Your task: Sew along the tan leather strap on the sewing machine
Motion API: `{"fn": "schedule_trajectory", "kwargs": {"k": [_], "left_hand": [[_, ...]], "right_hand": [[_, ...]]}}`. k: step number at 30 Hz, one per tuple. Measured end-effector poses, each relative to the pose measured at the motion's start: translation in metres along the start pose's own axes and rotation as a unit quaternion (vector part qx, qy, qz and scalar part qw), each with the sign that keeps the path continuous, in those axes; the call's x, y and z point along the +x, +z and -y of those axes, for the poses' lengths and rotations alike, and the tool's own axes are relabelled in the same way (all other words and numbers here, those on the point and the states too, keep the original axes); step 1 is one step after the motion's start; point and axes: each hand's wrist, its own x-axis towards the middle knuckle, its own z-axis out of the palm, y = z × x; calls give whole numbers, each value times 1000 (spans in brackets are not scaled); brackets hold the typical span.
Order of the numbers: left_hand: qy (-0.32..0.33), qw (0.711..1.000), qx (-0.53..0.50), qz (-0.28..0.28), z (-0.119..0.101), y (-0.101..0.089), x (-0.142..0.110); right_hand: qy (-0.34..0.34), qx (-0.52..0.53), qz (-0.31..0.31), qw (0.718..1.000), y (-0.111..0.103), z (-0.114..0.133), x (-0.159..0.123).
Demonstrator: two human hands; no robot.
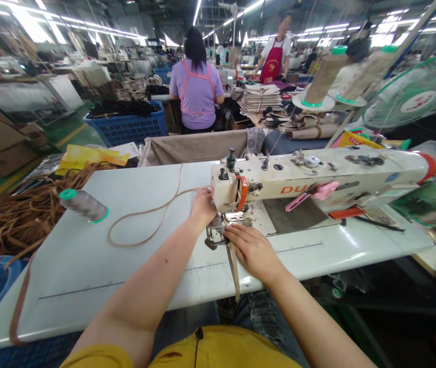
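A sewing machine (271,179) stands on the white table. A narrow tan strap (235,276) runs up from the table's front edge to the needle area. My right hand (254,250) lies low over it in front of the needle, fingers together and pressing the strap against the metal plate. My left hand (203,208) is at the left side of the machine head, closed at the strap where it comes out behind; its fingertips are partly hidden. From there the strap makes a loose loop (137,244) across the tabletop.
A grey thread cone (83,205) lies on its side at the table's left. Bundled brown straps (29,214) heap beside the table. Pink snips (312,195) rest against the machine arm. A green fan (417,99) and thread cones (323,76) stand right; people work beyond.
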Motion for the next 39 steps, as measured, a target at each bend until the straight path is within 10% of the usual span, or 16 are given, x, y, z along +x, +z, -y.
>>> {"fn": "schedule_trajectory", "kwargs": {"k": [39], "left_hand": [[-21,999,26,-18,-5,-3,-4]], "right_hand": [[5,-23,10,1000,-1,3,2]]}}
